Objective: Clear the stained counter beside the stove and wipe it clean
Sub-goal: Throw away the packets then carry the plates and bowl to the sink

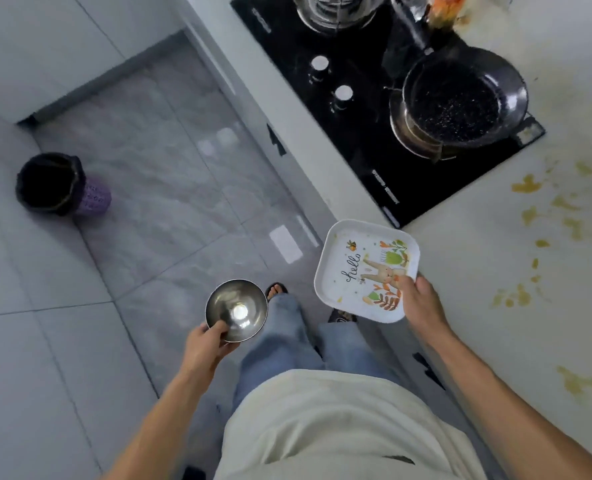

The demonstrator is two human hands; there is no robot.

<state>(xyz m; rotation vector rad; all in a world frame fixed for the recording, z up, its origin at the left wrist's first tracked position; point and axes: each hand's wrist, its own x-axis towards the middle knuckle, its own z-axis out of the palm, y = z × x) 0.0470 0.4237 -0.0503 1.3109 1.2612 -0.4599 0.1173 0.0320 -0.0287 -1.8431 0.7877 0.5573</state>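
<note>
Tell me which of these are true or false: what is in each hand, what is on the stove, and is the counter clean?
1. The left hand holds a metal bowl. True.
2. The right hand holds a cup. False: it holds a square plate printed with "hello".
3. The counter is clean. False: yellow stains dot it.
4. A dark pan sits on the stove. True.
5. The bin stands on the counter. False: it stands on the floor.
</note>
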